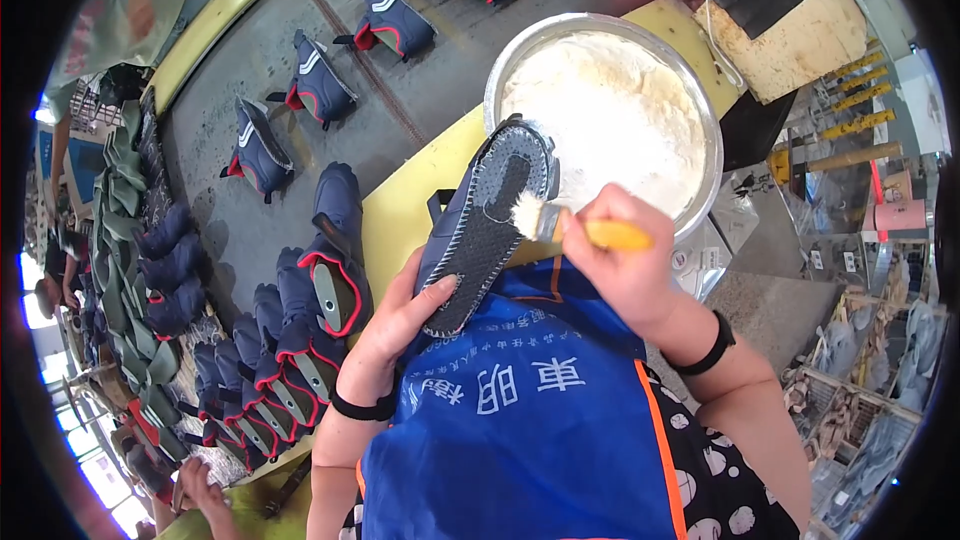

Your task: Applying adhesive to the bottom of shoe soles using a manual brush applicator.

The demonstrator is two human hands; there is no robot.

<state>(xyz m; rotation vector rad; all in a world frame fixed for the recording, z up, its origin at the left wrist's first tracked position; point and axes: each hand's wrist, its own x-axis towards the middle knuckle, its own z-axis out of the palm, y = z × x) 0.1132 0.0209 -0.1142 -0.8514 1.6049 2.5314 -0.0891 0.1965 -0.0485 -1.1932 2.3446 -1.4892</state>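
My left hand grips a dark blue shoe upper, its black stitched underside turned up toward me and tilted, thumb on the heel end. In my right hand is a paintbrush with a yellow handle; its pale bristles touch or nearly touch the underside's edge around the middle. Just beyond, a wide metal basin holds a thick white paste. The shoe's far end overlaps the basin's near left rim.
A dark conveyor belt carries spaced blue uppers along its yellow edge. More red-trimmed uppers crowd at left. A board stands behind the basin, racks at right. Another person's hand shows at lower left.
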